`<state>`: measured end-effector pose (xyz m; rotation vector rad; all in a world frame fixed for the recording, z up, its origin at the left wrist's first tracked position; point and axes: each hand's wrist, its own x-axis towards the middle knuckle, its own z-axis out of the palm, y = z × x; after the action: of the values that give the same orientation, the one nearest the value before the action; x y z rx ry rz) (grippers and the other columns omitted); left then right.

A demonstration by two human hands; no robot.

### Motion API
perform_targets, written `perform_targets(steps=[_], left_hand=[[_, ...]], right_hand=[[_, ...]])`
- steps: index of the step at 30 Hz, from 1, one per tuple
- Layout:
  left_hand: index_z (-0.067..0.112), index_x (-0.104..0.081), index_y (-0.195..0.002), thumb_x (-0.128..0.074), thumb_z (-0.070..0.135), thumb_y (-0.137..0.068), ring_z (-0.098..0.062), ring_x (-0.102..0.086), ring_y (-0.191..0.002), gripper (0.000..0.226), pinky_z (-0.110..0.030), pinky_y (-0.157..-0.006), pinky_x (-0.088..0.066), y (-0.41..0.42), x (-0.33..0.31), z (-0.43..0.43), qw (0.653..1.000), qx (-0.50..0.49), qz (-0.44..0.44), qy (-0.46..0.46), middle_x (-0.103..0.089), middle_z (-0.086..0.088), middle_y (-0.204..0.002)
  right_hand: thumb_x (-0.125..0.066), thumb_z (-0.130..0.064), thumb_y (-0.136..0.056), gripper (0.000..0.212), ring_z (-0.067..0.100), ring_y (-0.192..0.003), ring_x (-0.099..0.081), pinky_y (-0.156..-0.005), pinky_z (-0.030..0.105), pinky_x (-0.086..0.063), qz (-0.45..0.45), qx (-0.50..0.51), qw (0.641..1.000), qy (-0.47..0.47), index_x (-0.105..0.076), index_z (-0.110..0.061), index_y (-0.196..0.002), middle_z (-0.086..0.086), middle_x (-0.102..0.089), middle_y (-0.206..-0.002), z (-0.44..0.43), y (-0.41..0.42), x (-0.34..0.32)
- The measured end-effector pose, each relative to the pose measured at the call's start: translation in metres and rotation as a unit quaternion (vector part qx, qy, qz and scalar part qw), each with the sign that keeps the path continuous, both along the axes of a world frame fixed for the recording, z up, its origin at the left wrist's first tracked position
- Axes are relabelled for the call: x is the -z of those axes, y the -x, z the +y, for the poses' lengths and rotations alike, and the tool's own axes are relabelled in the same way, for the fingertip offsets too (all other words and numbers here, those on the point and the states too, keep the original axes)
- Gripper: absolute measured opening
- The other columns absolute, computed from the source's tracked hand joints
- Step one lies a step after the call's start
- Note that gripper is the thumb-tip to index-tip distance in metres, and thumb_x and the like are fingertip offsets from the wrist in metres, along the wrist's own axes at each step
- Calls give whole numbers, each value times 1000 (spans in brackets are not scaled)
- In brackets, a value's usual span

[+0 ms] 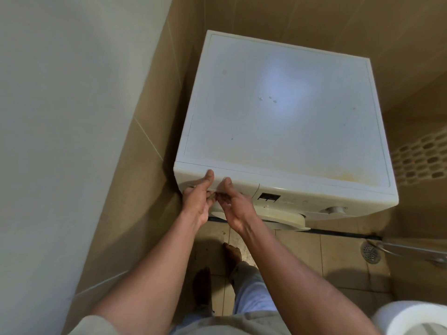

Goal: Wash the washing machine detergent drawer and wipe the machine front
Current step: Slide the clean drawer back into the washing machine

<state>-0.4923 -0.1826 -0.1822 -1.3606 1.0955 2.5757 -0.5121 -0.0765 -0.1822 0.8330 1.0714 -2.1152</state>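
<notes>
A white front-loading washing machine (278, 112) stands in a tiled corner, seen from above. Its detergent drawer (242, 183) sits closed at the left end of the front panel. My left hand (197, 199) grips the drawer front, thumb up on the panel's top edge and fingers curled under the handle. My right hand (233, 201) holds the same drawer front just to the right, thumb on top and fingers hooked below. The fingertips of both hands are hidden under the handle. A small dark display (268, 197) and a round knob (336, 209) lie further right.
A beige tiled wall (145, 165) closes in on the machine's left side. A floor drain (370, 252) and a metal hose (411, 250) lie on the floor at the right. A white toilet (416, 317) is at the bottom right. My bare feet (232, 252) stand before the machine.
</notes>
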Motion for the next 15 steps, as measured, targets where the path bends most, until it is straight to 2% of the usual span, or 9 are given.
perform_targets(steps=[4,6,8,10,11,12,13,14,15], left_hand=[[2,-57,-129,-75,21,-87,-29,-69,-107,49,-32,-72,-61,-1,-1,-1,1000,8,8,11,-69,-16,-122],[3,-59,-125,-76,26,-86,-28,-71,-104,48,-37,-79,-61,-4,0,0,999,20,1,33,-71,-16,-118],[11,-64,-115,-78,44,-81,-27,-71,-104,49,-43,-90,-59,-7,5,1,992,58,-30,108,-73,-11,-112],[20,-64,-107,-73,64,-76,-23,-70,-101,54,-43,-90,-59,-11,2,2,966,119,-69,218,-73,-5,-106],[20,-63,-107,-69,69,-75,-21,-69,-98,59,-39,-86,-59,-15,0,3,947,159,-79,269,-72,-3,-104],[17,-63,-110,-65,70,-78,-20,-68,-94,63,-35,-78,-59,-19,-4,3,919,212,-84,322,-71,-2,-102],[16,-63,-114,-60,68,-84,-18,-67,-88,60,-32,-71,-57,-24,-6,2,880,278,-85,375,-70,-1,-100],[16,-62,-117,-56,62,-90,-17,-65,-83,54,-32,-68,-56,-30,-8,3,826,355,-82,430,-68,0,-98],[17,-62,-119,-53,55,-96,-16,-65,-81,45,-34,-70,-57,-35,-9,3,757,430,-79,485,-67,0,-97]], right_hand=[[-78,-28,-72,59,31,-112,-62,-109,44,-46,12,-16,1000,-12,-62,15,-108,20,-67,-103,3,0,1],[-77,-33,-72,63,33,-118,-61,-109,44,-46,20,-38,998,-37,-62,15,-110,24,-67,-114,4,-2,1],[-75,-48,-75,64,35,-117,-63,-106,42,-49,40,-97,987,-120,-65,7,-106,28,-66,-117,6,-5,-1],[-66,-71,-73,74,33,-96,-70,-93,37,-56,76,-173,955,-229,-68,-1,-97,23,-71,-97,7,-10,-4],[-61,-81,-68,82,31,-83,-69,-84,37,-57,99,-205,933,-278,-68,-3,-91,18,-70,-84,10,-12,-5],[-56,-86,-66,87,30,-78,-67,-79,39,-57,123,-230,909,-326,-67,-3,-89,14,-69,-81,13,-15,-7],[-53,-85,-71,88,31,-81,-68,-80,43,-58,151,-251,882,-369,-68,-1,-94,14,-71,-86,17,-16,-7],[-52,-79,-79,81,31,-88,-69,-83,45,-58,175,-272,855,-405,-68,-3,-101,13,-72,-97,23,-20,-12],[-53,-71,-86,70,28,-95,-68,-87,43,-56,196,-295,827,-437,-67,-6,-109,10,-72,-107,30,-23,-18]])
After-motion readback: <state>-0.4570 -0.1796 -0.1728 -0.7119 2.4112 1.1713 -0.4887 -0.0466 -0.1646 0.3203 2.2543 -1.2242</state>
